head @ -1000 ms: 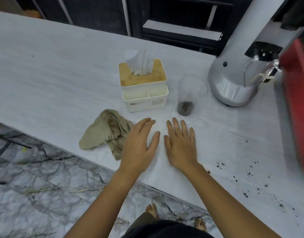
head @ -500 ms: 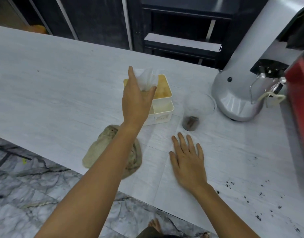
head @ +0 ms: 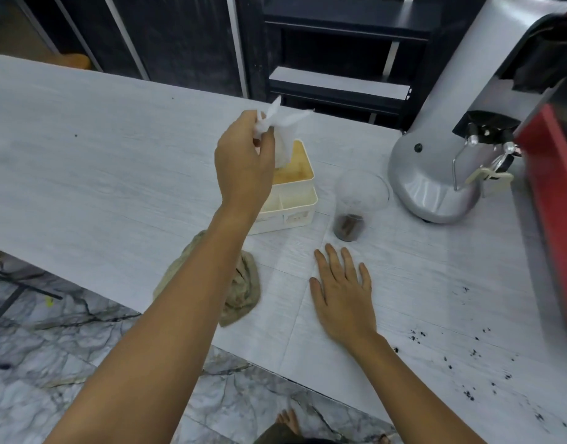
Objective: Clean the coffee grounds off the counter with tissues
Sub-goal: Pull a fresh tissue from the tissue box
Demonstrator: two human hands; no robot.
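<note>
My left hand point(head: 243, 161) is raised above the cream tissue box point(head: 295, 187) and pinches a white tissue point(head: 283, 126), whose lower end still reaches down to the box's wooden lid. My right hand point(head: 343, 296) lies flat, palm down, on the pale counter point(head: 99, 174) in front of the box. Dark coffee grounds point(head: 468, 373) are scattered over the counter to the right of my right forearm.
A clear cup point(head: 355, 206) with brown grounds at its bottom stands right of the tissue box. A silver grinder point(head: 435, 174) and a red machine point(head: 557, 193) fill the right side. A stained beige cloth point(head: 240, 290) lies near the counter's front edge, partly under my left forearm.
My left hand left the counter, reached the tissue box, took the tissue and has lifted it upward. My right hand stayed flat on the counter.
</note>
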